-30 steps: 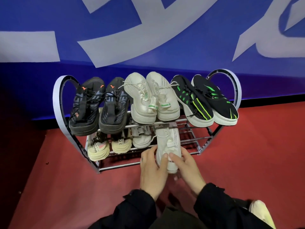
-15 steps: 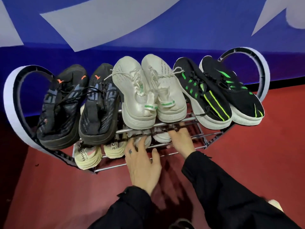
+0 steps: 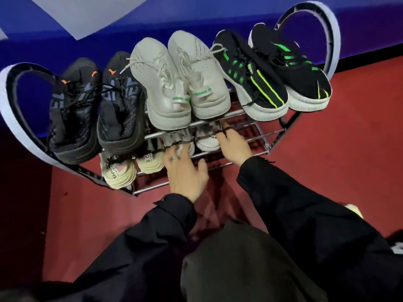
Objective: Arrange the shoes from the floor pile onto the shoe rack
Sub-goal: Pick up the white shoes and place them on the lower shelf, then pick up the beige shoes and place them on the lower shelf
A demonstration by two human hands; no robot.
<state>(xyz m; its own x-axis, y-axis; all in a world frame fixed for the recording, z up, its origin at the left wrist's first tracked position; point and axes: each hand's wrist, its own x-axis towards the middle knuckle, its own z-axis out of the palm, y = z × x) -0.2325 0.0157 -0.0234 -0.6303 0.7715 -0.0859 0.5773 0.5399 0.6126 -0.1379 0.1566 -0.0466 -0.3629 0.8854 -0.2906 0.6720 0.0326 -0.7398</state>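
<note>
Both hands [image 3: 187, 171] [image 3: 232, 140] press straight-fingered on two white shoes [image 3: 208, 140], heels toward the person.

A deep blue wall [image 3: 54, 25] with big pale grey-white shapes [image 3: 91, 12] ran behind, and a red floor [image 3: 349, 127] stretched below, dim at left.

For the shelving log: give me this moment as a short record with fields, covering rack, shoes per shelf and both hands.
rack: two-shelf metal shoe rack with looped ends, on the red floor
top shelf: black pair with orange marks, white pair, black pair with green stripes
lower shelf: cream pair at left, white pair in the middle, right part bare
left hand: fingers on the left white lower-shelf shoe
right hand: fingers on the right white lower-shelf shoe
grip: cannot tell, the fingers are partly hidden under the top shelf
</note>
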